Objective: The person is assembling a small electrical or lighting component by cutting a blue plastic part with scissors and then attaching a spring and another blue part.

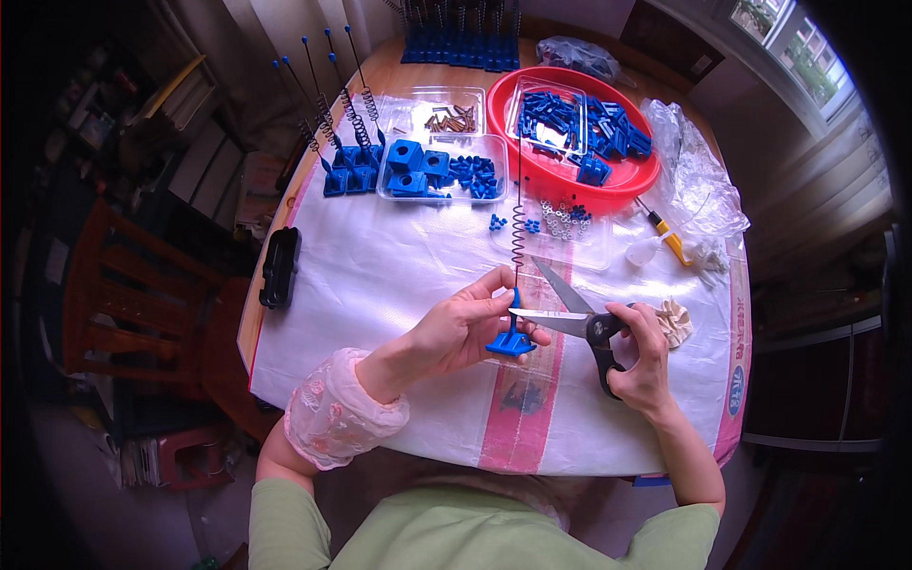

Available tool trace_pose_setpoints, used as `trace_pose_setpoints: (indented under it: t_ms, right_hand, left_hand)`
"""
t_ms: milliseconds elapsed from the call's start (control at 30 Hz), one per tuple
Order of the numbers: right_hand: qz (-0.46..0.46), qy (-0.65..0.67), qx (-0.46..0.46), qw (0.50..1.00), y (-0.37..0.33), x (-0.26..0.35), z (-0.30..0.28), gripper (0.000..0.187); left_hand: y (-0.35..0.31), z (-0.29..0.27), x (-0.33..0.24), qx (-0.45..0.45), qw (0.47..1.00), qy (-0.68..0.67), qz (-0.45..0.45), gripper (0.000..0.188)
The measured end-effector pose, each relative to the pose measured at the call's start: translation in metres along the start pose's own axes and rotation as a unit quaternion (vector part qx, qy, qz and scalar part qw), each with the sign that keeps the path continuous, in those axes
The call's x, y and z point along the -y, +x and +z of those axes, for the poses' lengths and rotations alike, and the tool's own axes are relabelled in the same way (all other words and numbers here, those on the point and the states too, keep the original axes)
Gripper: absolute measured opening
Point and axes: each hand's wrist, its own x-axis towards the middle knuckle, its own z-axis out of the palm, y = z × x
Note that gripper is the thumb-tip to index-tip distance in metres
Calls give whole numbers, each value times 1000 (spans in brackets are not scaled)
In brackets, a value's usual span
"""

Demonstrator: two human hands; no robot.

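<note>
As the head view looks down on my work, my left hand (458, 329) pinches the stem of a blue stand (512, 341) between thumb and fingers, above the near middle of the table (249, 344). A dark coiled wire (519, 235) rises from the stand, crossing in front of the things beyond. My right hand (644, 359) is curled around the black handles of the scissors (587, 327), whose blades are spread; the lower blade reaches the stem beside my left fingertips, though I cannot tell whether it touches.

A crumpled beige cloth (674, 324) lies just beyond my right hand, crowding that side. Past the scissors' upper blade are small white rings (562, 220) and blue bits. Farther right come a yellow-handled tool (669, 236) and rumpled clear plastic (696, 176).

On the far side, a red basin (608, 198) holds many blue parts, with a clear tray over it. Left of it, a clear box (443, 199) carries blue blocks and small pieces, and behind that sit brass-coloured pieces (452, 119). Blue bases (352, 173) with upright coiled wires stand far left; a black case (279, 269) rests by the left edge.
</note>
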Motion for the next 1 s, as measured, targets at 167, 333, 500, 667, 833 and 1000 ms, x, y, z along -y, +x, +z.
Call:
trace_pose_setpoints:
  t_ms: [167, 333, 500, 667, 833, 1000]
  right_hand:
    - [-5, -10, 1, 1000, 0, 1, 0, 59]
    - [4, -11, -2, 1000, 0, 0, 1, 60]
    - [1, -5, -1, 1000, 0, -1, 1, 60]
    - [-5, -9, 2, 1000, 0, -2, 1, 59]
    - [1, -7, -1, 1000, 0, 1, 1, 58]
    - [2, -5, -3, 1000, 0, 1, 1, 59]
  left_hand:
    - [1, -2, 0, -24, 1000, 4, -6, 14]
    - [1, -5, 2, -6, 1000, -10, -10, 13]
    - [0, -1, 1, -6, 1000, -8, -6, 13]
    - [0, -2, 1, -13, 1000, 1, -12, 12]
    - [1, -9, 4, 13, 1000, -17, -3, 13]
    - [1, -10, 4, 8, 999, -31, -2, 13]
